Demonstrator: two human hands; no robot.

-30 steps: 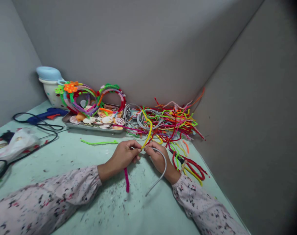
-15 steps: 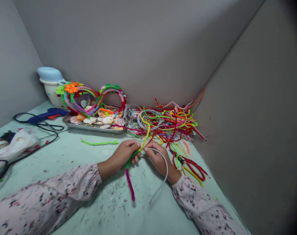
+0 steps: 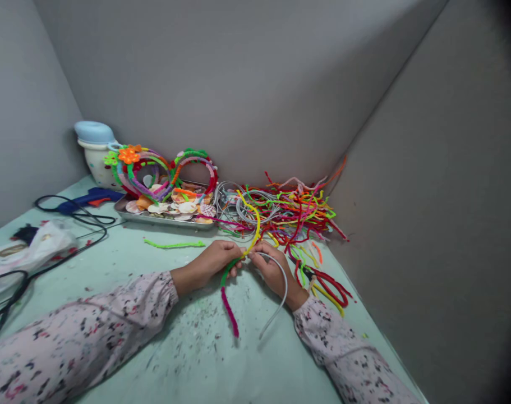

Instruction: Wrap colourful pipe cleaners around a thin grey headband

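Observation:
My left hand [image 3: 211, 262] and my right hand [image 3: 271, 268] meet over the pale green table [image 3: 162, 359]. Between them they pinch one end of a grey headband [image 3: 276, 306], which curves down past my right wrist. A yellow pipe cleaner [image 3: 255, 224] rises from the pinch point toward the back. A green pipe cleaner [image 3: 227, 271] and a pink one [image 3: 230, 311] hang from under my left fingers toward me. Both hands are shut on this bundle.
A heap of coloured pipe cleaners [image 3: 297, 216] and bare grey headbands [image 3: 249, 207] lies at the back right. A metal tray [image 3: 162, 217] holds shells and finished headbands [image 3: 154, 168]. A loose green pipe cleaner [image 3: 173, 244], blue glue gun [image 3: 84, 199], black cords [image 3: 49, 252], plastic bag [image 3: 28, 252] and lidded jar [image 3: 96, 151] are at left.
A green pipe cleaner has appeared under my left fingers, and the pink one has swung to the right. My hands stay together at the headband's end.

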